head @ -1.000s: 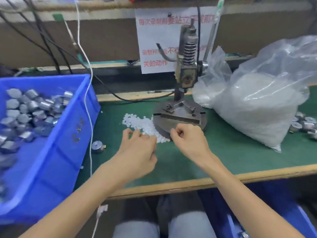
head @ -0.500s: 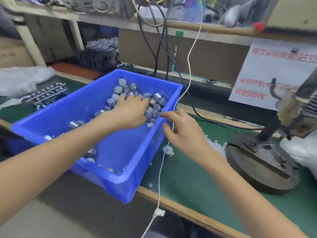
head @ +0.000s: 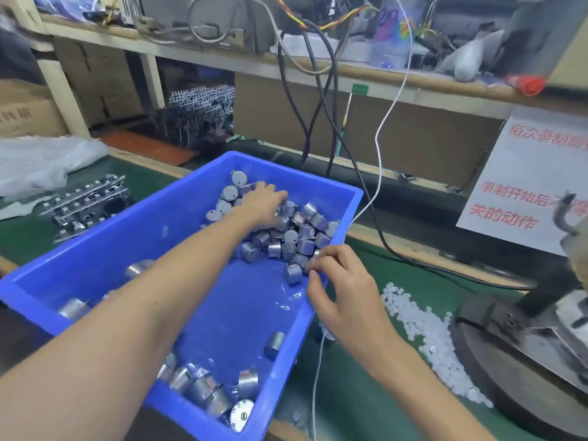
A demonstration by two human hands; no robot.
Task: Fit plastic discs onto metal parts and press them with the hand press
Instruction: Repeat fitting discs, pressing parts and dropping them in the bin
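Note:
A blue bin (head: 95, 275) holds several small silver metal parts (head: 305, 240), most heaped in its far right corner. My left hand (head: 265, 202) reaches into that heap palm down, its fingers curled over some of the parts. My right hand (head: 343, 291) hovers over the bin's right rim with curled fingers. Its thumb and forefinger are close together beside one metal part (head: 292, 273), and whether they pinch anything is hidden. A heap of white plastic discs (head: 423, 329) lies on the green mat right of the bin. The hand press (head: 509, 345) shows only its round base at the right edge.
A white cable (head: 378, 160) hangs from the shelf past the bin's right rim, and black cables (head: 331, 116) trail onto the mat (head: 366, 402). Dark metal strips (head: 86, 202) and a plastic bag (head: 41, 160) lie left of the bin. A paper notice (head: 525, 186) leans at right.
My view swung left from the press to the bin. Both hands left the disc heap; my left hand went into the metal parts and my right hand followed to the bin's rim.

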